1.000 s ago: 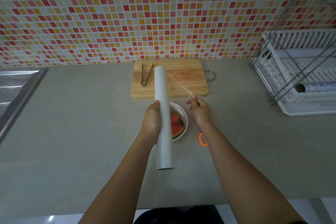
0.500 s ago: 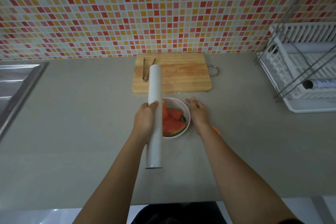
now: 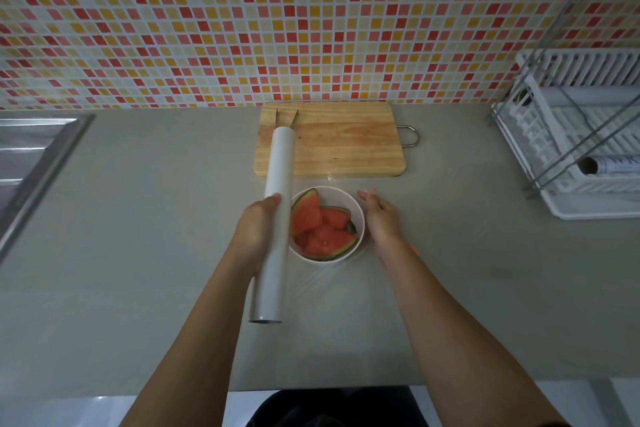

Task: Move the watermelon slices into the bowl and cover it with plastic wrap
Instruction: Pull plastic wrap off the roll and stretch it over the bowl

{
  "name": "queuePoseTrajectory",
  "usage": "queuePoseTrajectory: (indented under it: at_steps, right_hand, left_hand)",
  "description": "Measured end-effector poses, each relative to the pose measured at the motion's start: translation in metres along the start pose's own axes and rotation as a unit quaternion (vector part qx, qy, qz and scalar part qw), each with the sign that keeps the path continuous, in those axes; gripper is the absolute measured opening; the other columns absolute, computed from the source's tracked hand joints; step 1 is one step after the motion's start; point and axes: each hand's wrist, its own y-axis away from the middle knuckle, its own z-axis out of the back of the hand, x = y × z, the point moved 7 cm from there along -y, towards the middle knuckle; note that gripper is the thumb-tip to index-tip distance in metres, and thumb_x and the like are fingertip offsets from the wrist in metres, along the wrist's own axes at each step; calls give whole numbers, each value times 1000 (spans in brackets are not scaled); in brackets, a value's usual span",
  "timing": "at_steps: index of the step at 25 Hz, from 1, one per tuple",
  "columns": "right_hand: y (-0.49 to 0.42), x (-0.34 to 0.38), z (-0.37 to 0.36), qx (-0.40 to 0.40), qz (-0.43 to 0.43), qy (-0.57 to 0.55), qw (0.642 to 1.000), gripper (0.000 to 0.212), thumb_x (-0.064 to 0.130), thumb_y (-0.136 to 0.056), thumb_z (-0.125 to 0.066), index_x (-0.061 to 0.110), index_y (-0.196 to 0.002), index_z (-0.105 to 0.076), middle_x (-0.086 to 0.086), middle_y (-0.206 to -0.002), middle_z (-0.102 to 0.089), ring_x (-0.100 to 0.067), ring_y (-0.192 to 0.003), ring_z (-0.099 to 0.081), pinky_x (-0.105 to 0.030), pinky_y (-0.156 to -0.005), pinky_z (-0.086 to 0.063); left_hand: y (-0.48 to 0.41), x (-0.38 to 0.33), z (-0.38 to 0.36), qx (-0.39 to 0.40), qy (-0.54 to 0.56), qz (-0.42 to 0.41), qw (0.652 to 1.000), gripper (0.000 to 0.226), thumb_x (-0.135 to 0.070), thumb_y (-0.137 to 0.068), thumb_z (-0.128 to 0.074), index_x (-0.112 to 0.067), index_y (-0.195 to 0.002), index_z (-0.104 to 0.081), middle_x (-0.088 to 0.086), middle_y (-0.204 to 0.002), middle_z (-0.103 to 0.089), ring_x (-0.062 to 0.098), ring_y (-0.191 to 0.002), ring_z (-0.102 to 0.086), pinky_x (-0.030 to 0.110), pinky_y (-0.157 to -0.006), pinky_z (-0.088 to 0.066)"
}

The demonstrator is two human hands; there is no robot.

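A white bowl (image 3: 360, 218) on the grey counter holds several red watermelon slices (image 3: 320, 227) with green rind. My left hand (image 3: 258, 229) grips a long white roll of plastic wrap (image 3: 275, 218) just left of the bowl, its length running away from me. A clear sheet of wrap (image 3: 330, 178) stretches from the roll over the bowl, faintly visible by its glints. My right hand (image 3: 381, 218) lies at the bowl's right side, fingers straight, pressing the sheet down against the counter.
A wooden cutting board (image 3: 339, 142) with metal tongs (image 3: 285, 118) lies behind the bowl. A white dish rack (image 3: 571, 135) holding another roll (image 3: 609, 166) stands at the right. A steel sink (image 3: 31, 152) is at the left. An orange object (image 3: 412, 247) peeks out beside my right wrist.
My right hand came down from holding the sheet's edge in the air to the counter beside the bowl. The roll shifted left, uncovering the slices.
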Motion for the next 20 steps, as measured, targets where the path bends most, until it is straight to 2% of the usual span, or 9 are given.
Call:
queuePoseTrajectory:
  at_steps: [2,5,8,12,14,16,19,20]
  right_hand:
    - [1,-1,-2,-2,1,-13,1000,41,42,-94,-36,20,-109,-67,2,-115,-64,-16,-103,-58,-33,-93,-45]
    - [2,-2,-3,-3,-1,-16,1000,40,41,-94,-35,21,-109,-67,6,-102,-62,-11,-93,-57,-25,-81,-43]
    - [3,-3,-4,-2,-7,-26,1000,39,41,-94,-36,21,-106,-68,6,-100,-64,-11,-91,-60,-24,-78,-44]
    - [3,-3,-5,-16,-19,-38,999,37,41,-93,-37,25,-99,-70,6,-95,-67,-16,-93,-63,-31,-84,-50]
    - [3,-7,-6,-16,-48,-52,997,36,40,-92,-37,26,-92,-70,4,-90,-69,-19,-90,-64,-33,-79,-52]
    - [5,-14,-13,-3,-106,-88,991,39,42,-91,-36,22,-89,-69,-1,-86,-70,-19,-80,-65,-29,-67,-54]
    - [7,-19,-24,-7,-160,-143,977,42,40,-93,-32,15,-93,-66,-8,-94,-66,-25,-87,-62,-32,-77,-53]
    - [8,-16,-25,-20,-161,-148,976,40,37,-94,-31,15,-89,-64,-7,-92,-64,-24,-84,-60,-29,-72,-51]
  left_hand:
    - [-1,0,5,-26,-70,-27,997,52,-58,-80,-47,-12,-101,-58,10,-99,-63,26,-83,-61,43,-75,-52]
    - [1,-6,9,-62,-173,-95,978,55,-66,-75,-60,-19,-101,-49,-4,-91,-57,14,-81,-58,31,-60,-44]
    - [-4,-2,13,-82,-166,-94,978,49,-58,-80,-60,-14,-97,-50,-4,-86,-55,15,-78,-57,33,-61,-44]
    - [-10,14,17,-86,-149,-68,983,52,-53,-86,-54,-2,-89,-60,8,-83,-62,24,-75,-58,36,-64,-45]
    - [-13,21,17,-73,-124,-61,988,48,-53,-87,-53,-6,-90,-62,9,-85,-67,27,-80,-63,39,-71,-49]
    - [-15,22,16,-68,-116,-68,989,44,-52,-87,-52,-10,-91,-62,10,-83,-70,28,-80,-66,42,-75,-51]
    - [-16,24,14,-65,-89,-73,991,39,-51,-88,-52,-13,-93,-60,9,-82,-71,25,-72,-70,42,-74,-56]
    - [-16,25,13,-60,-78,-69,993,39,-50,-88,-53,-13,-96,-59,10,-86,-70,24,-70,-70,41,-73,-57]
